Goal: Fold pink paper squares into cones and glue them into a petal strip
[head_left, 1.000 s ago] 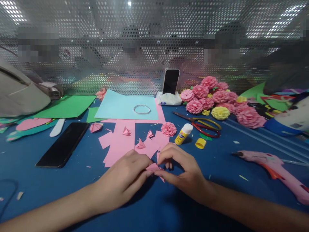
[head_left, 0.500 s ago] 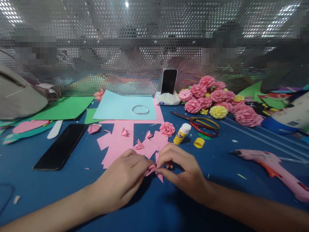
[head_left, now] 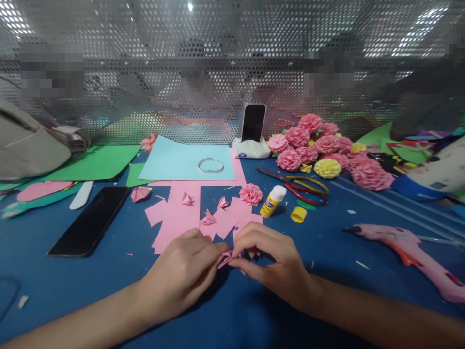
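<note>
On the flat blue surface, the left hand and right hand pinch a small, folded pink paper piece between nearly closed fingertips, apparently mid-fold; further creasing calls for aligned edges.

Perforated grey panel behind a blue tabletop, bright light spot above.

Dim light; 1 small lamp glares up top; soft shadows darken the blue table.
</note>
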`<action>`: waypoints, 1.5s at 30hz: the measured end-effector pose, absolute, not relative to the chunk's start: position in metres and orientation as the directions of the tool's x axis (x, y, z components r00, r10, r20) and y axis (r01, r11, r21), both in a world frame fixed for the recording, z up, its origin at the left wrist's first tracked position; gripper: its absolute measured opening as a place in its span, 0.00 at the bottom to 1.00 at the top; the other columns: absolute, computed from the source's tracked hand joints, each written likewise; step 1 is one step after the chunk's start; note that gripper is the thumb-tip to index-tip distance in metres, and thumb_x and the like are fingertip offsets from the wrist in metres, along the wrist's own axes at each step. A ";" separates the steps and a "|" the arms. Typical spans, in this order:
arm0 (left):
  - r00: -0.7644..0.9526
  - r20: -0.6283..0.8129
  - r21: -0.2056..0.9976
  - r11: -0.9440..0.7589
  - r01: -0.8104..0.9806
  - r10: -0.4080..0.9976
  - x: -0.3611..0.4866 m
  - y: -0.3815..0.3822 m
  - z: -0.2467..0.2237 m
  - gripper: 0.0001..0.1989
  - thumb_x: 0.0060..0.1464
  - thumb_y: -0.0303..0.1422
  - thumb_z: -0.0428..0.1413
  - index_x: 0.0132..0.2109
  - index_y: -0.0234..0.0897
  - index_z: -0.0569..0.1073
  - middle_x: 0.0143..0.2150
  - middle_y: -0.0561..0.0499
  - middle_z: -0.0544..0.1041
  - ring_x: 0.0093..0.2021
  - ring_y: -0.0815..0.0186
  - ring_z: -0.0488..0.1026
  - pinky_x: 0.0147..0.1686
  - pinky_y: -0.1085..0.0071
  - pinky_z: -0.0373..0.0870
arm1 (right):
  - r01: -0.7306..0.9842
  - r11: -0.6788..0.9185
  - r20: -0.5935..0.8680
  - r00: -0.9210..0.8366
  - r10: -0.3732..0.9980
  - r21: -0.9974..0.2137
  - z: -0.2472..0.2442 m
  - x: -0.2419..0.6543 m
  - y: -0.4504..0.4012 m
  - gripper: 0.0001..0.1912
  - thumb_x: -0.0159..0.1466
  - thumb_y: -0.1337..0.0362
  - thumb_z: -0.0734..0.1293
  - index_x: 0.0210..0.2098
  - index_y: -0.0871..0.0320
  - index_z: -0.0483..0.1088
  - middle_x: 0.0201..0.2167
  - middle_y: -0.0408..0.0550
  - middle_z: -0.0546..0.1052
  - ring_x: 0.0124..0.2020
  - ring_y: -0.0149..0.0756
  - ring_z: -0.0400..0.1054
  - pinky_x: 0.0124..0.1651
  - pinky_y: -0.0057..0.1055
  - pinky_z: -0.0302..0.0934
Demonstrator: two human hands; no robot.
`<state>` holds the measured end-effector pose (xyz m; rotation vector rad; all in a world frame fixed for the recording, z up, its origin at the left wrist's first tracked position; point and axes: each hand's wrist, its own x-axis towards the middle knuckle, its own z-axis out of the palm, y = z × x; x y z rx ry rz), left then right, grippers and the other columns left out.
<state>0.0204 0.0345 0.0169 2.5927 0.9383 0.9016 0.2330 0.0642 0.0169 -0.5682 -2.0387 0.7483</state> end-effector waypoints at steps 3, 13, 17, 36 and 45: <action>0.614 0.454 0.414 -0.763 0.496 0.645 0.019 0.034 0.016 0.11 0.66 0.22 0.45 0.49 0.34 0.69 0.32 0.48 0.74 0.29 0.63 0.65 0.31 0.69 0.60 | 0.121 0.721 0.576 -0.519 0.632 -0.682 0.019 0.234 0.064 0.05 0.62 0.73 0.73 0.33 0.59 0.74 0.30 0.43 0.75 0.32 0.29 0.69 0.37 0.26 0.63; 0.645 0.415 0.409 -0.764 0.498 0.642 0.019 0.033 0.015 0.12 0.66 0.22 0.43 0.50 0.32 0.68 0.32 0.46 0.72 0.31 0.62 0.65 0.31 0.69 0.61 | 0.102 0.741 0.593 -0.531 0.605 -0.664 0.021 0.233 0.066 0.06 0.62 0.74 0.72 0.32 0.58 0.74 0.29 0.43 0.76 0.33 0.31 0.70 0.38 0.27 0.64; 0.648 0.420 0.404 -0.770 0.493 0.635 0.020 0.033 0.017 0.11 0.66 0.22 0.43 0.48 0.31 0.69 0.32 0.46 0.72 0.31 0.62 0.65 0.30 0.69 0.61 | 0.100 0.744 0.601 -0.523 0.605 -0.661 0.021 0.233 0.067 0.06 0.62 0.74 0.73 0.31 0.59 0.74 0.29 0.43 0.76 0.32 0.30 0.70 0.37 0.26 0.64; 0.679 0.098 0.773 -0.485 0.409 0.728 0.018 0.027 0.035 0.14 0.61 0.20 0.42 0.49 0.40 0.65 0.36 0.51 0.70 0.36 0.64 0.65 0.39 0.69 0.65 | 0.150 0.699 0.569 -0.476 0.671 -0.699 0.019 0.232 0.069 0.06 0.60 0.74 0.72 0.30 0.59 0.74 0.27 0.43 0.75 0.29 0.30 0.68 0.31 0.27 0.60; 0.650 0.070 0.835 -0.401 0.377 0.757 0.021 0.028 0.032 0.09 0.70 0.28 0.43 0.51 0.40 0.66 0.39 0.52 0.71 0.38 0.67 0.67 0.42 0.72 0.64 | 0.148 0.707 0.570 -0.490 0.659 -0.691 0.017 0.234 0.069 0.06 0.61 0.74 0.72 0.31 0.59 0.74 0.28 0.43 0.75 0.31 0.30 0.69 0.34 0.27 0.62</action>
